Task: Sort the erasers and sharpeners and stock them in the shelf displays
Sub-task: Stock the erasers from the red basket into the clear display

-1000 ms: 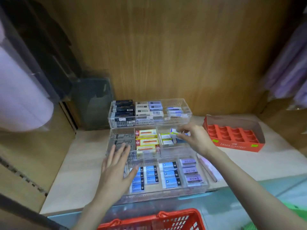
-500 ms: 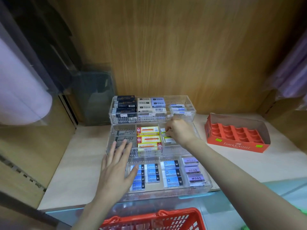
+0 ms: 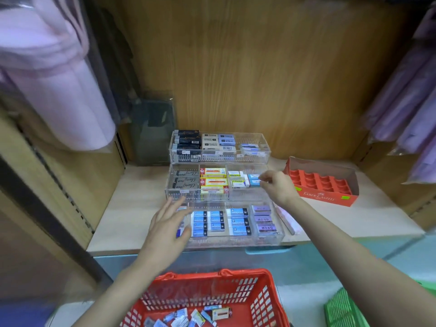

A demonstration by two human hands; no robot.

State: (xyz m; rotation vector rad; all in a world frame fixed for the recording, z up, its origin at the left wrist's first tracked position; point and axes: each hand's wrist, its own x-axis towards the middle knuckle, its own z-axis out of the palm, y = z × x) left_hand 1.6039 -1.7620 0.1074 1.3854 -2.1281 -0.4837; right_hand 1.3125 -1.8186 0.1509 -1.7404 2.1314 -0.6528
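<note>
1. The erasers (image 3: 238, 223) lie sorted by wrapper in a clear three-tier display (image 3: 220, 159). It stands mid-shelf, with its top tier near the rear edge of the shelf (image 3: 132, 208) and its lowest tier reaching the front edge.
2. The top tier holds black, cream and pale blue packs. The middle tier holds grey ones, yellow-and-red ones and small white and blue ones. The bottom tier holds blue ones, with purple MONO ones at its right end.
3. More loose erasers lie in a red basket (image 3: 264, 300) below the shelf's front edge, and a green basket (image 3: 342, 310) is to its right.
4. An orange-red Faber-Castell box (image 3: 330, 198) sits toward the rear right corner, apart from the display. A pink stick-like item (image 3: 286, 220) lies just beside the display's right wall.
5. A wood-grain back panel (image 3: 259, 79) closes the bay, and a dark clear holder (image 3: 153, 128) stands at the rear left corner. Pink rolls (image 3: 47, 79) hang on the left and purple rolls (image 3: 412, 102) on the right.
6. The right hand (image 3: 279, 188) reaches over the right end of the middle tier with its fingers curled. Its fingertips are at a small blue eraser (image 3: 253, 182), but I cannot tell whether they grip it.
7. The left hand (image 3: 168, 228) is flat, fingers straight and spread, over the left end of the bottom tier. It holds nothing, covers some erasers there and is slightly blurred.
</note>
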